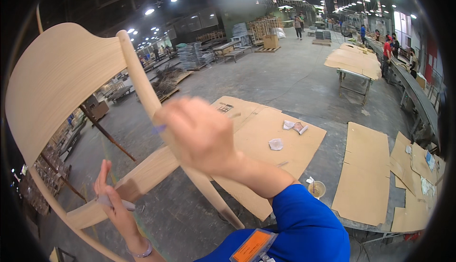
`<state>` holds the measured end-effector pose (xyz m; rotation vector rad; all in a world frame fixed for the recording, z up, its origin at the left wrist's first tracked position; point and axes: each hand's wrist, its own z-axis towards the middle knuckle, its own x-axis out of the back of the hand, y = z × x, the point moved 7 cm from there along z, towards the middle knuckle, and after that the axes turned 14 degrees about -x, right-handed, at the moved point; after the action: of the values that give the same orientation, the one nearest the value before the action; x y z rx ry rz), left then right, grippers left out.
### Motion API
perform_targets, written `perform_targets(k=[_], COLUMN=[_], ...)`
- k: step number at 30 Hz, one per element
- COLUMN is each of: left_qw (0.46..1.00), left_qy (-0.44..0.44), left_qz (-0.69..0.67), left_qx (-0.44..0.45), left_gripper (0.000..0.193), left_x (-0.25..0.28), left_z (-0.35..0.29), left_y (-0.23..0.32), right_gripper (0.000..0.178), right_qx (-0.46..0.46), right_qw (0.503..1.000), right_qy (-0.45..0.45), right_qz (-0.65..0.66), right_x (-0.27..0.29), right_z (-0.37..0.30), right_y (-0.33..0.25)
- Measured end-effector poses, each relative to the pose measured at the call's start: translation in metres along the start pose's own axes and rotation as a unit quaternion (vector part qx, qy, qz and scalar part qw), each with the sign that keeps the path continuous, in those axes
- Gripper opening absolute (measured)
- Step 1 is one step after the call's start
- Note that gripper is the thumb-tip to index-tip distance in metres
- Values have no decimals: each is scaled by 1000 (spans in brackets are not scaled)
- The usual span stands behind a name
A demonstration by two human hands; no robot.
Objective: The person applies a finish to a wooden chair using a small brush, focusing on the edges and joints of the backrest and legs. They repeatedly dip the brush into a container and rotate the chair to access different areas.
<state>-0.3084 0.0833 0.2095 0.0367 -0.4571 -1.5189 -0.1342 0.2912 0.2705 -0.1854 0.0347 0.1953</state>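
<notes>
A pale, unfinished wooden chair frame (156,164) stands tilted at my left, with a wide curved backrest panel (61,72) at its upper end. My right hand (197,136), smeared by motion, is curled at the round back post (140,74). A bit of blue-violet shows by its fingertips; what it is cannot be made out. Below the panel, my left hand (116,209) is beside the chair's flat cross rail (147,171), fingers raised. Between its thumb and fingers sits a small folded grey piece (122,204), apparently sandpaper.
Cardboard sheets (304,150) cover the worktable at my right, with crumpled scraps (275,144) and a small cup (317,189) on it. Farther off are a table with wooden panels (354,62), a long conveyor (418,95), stacked pallets (192,55) and several people.
</notes>
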Motion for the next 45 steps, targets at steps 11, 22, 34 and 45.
perform_targets(k=[11, 22, 34, 45], left_qw=[966, 951, 952, 980], left_qy=[-134, -178, -21, 16], left_qz=[-195, -230, -303, -162], left_qx=[-108, -102, -36, -114], left_gripper=[105, 93, 13, 24], left_x=[-84, -93, -73, -65], left_z=[22, 25, 34, 39], left_y=[59, 55, 11, -3], right_gripper=[28, 33, 18, 25], right_qx=[-148, -274, -310, -208], right_qw=[894, 820, 804, 885], right_qy=[-295, -448, -436, -329], right_qz=[304, 230, 259, 257], right_x=[-28, -21, -66, -98], right_z=[-47, -39, -26, -22], right_y=[-14, 19, 46, 43])
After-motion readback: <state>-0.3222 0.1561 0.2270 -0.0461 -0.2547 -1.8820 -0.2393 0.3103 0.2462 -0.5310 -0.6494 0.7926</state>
